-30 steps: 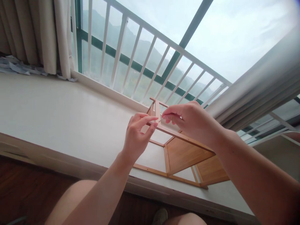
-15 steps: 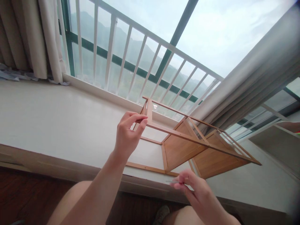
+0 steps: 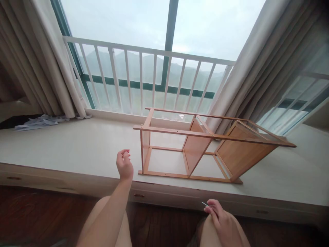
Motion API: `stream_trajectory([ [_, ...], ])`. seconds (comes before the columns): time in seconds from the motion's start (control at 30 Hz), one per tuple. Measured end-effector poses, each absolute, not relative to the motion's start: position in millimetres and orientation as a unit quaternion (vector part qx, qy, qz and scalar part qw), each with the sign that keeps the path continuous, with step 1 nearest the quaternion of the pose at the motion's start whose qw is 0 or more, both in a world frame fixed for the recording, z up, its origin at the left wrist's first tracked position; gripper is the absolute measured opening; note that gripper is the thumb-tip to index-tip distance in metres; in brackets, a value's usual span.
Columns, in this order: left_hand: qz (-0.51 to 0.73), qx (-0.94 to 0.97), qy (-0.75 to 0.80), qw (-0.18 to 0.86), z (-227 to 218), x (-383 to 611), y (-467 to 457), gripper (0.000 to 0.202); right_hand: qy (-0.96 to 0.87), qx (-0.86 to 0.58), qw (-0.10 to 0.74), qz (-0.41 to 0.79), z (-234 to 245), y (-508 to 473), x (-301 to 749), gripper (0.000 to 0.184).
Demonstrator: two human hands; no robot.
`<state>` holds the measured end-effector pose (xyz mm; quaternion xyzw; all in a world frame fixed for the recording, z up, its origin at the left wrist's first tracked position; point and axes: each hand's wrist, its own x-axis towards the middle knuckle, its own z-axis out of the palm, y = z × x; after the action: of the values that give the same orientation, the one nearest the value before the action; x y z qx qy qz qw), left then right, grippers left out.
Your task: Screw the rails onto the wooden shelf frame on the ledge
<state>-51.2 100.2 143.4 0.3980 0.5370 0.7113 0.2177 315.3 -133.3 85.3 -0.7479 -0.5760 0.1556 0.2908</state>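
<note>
Our wooden rack (image 3: pixel 197 147) lies on the bench (image 3: pixel 77 144), stiff-looking, probably light; its 2 long upper rails (image 3: pixel 164 130) look our best hold! Left of the rack, our left hand (image 3: pixel 124 166) hangs loose, apparently empty; nearer us than the rack, our right hand (image 3: pixel 222 219) pinches a thin metal rod (image 3: pixel 204 203).

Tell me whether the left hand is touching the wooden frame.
No, a gap shows between the left hand and the wooden frame.

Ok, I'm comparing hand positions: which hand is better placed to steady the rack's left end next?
Left, probably: the left hand is near that end of the rack and looks empty; the right hand is farther off, holding a thin rod.
</note>
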Motion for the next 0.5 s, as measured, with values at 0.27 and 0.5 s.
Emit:
stream_trajectory([
  [0.27,0.737,0.203,0.541,0.351,112,-84,73,0.021,-0.622,-0.702,0.284,0.199,89,-130,300,0.033],
  [0.5,0.755,-0.001,0.522,0.398,104,-138,90,0.042,-0.649,-0.628,0.313,0.293,109,-129,276,0.030],
])
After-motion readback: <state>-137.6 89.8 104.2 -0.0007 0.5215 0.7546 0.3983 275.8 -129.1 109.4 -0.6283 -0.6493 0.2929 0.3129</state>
